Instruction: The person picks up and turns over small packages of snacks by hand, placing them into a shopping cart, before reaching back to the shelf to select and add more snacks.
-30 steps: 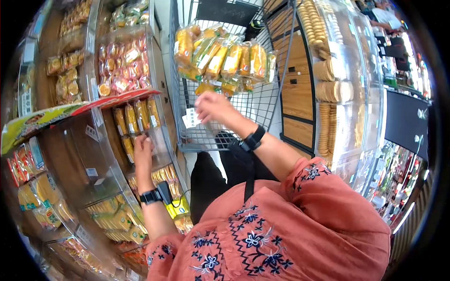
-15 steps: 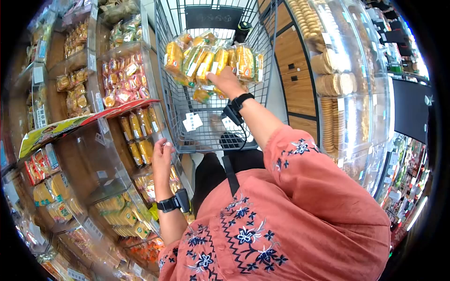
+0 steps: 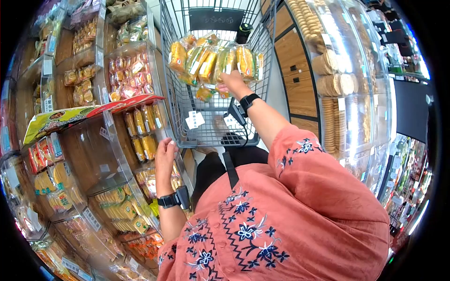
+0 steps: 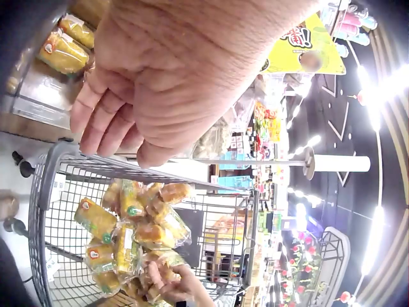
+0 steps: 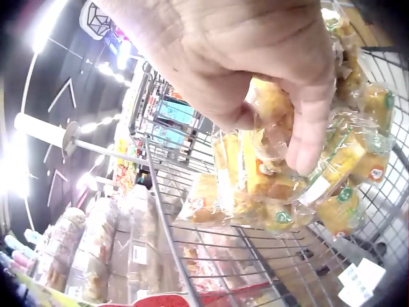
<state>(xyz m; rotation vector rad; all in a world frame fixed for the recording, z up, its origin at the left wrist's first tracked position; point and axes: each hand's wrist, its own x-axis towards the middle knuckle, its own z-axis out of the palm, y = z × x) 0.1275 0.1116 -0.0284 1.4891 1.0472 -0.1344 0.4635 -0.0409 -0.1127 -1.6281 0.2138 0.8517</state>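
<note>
In the head view my right hand (image 3: 233, 83) is at the near side of a pile of bagged yellow bread (image 3: 206, 65) inside a wire shopping cart (image 3: 180, 107). The right wrist view shows its thumb and fingers pinching one clear-wrapped bread (image 5: 271, 105) among the other packets. My left hand (image 3: 166, 157) hangs between the shelf and the cart's near left corner, holding nothing. Its fingers (image 4: 108, 121) are loosely bent in the left wrist view, above the cart's rim. Wrapped bread rolls (image 3: 143, 119) lie in the shelf bin beside that hand.
Clear shelf bins with pink-wrapped snacks (image 3: 130, 75) and other packets line the left. A red and green sign strip (image 3: 70, 117) juts across them. On the right are wooden cabinets (image 3: 295, 70) and stacked round biscuits (image 3: 335, 86). White labels (image 3: 194, 120) hang on the cart.
My right hand has moved forward from the cart's near end onto the bread pile and now pinches a packet there. My left hand has drawn away from the shelf rolls toward the cart.
</note>
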